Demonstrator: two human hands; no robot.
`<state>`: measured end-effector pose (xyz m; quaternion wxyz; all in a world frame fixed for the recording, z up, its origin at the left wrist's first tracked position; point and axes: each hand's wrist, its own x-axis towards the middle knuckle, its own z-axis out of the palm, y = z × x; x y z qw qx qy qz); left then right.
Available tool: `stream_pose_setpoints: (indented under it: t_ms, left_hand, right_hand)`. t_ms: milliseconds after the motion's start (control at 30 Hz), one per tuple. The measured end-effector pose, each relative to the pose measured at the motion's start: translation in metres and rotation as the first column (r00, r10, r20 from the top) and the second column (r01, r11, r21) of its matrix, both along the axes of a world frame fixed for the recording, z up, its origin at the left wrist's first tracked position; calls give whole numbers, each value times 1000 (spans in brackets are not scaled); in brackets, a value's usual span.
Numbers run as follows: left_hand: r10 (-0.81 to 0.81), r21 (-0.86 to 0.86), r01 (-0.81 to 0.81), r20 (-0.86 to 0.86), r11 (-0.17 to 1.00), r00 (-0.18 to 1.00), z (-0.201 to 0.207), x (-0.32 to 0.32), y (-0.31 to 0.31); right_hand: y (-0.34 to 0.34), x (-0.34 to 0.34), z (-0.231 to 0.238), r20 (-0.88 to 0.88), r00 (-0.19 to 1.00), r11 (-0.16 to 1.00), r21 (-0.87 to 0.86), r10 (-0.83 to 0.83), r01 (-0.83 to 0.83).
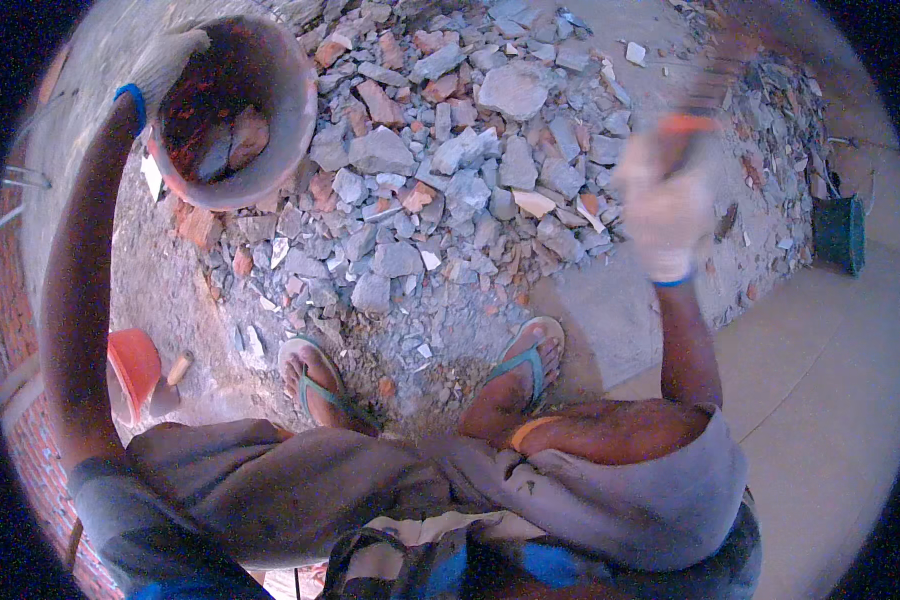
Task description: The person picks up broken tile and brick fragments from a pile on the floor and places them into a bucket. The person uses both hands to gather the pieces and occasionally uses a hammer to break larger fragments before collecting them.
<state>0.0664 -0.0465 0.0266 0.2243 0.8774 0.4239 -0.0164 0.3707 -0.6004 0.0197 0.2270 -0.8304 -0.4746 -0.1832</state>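
My left hand (170, 62), in a pale glove with a blue cuff, grips the rim of a round bucket (300, 130) at the upper left. The bucket tips its mouth toward me, and a few rubble chunks (240, 140) lie inside. My right hand (668, 205), gloved too, is smeared by motion above the right side of the rubble heap (440, 170). It looks closed around a blurred hand tool (698, 105) with an orange band; a dark smear stretches from it toward the upper right. The tool's exact kind cannot be made out. Grey concrete lumps and reddish brick pieces make up the heap.
My sandalled feet (535, 360) stand at the heap's near edge. On the left are an orange tub (133, 370) and a small tool with a wooden handle (180, 367). A dark green container (838, 235) stands far right, beside smooth paving (820, 350).
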Motion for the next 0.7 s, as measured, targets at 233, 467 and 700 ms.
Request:
stream_pose_setpoints:
  t_ms: [233, 467, 700]
  left_hand:
    - [4, -15, -1, 186, 1000, 983, -6, -9, -8]
    - [69, -180, -18, 284, 983, 956, -6, -3, -12]
    - [57, -200, -15, 208, 980, 976, -6, -8, 3]
  right_hand:
    - [-22, -14, -69, -880, 379, 919, -365, -287, -149]
    - [-45, 9, -78, -622, 767, 987, -96, -160, 128]
    - [-126, 87, -113, -898, 301, 836, -118, -319, 535]
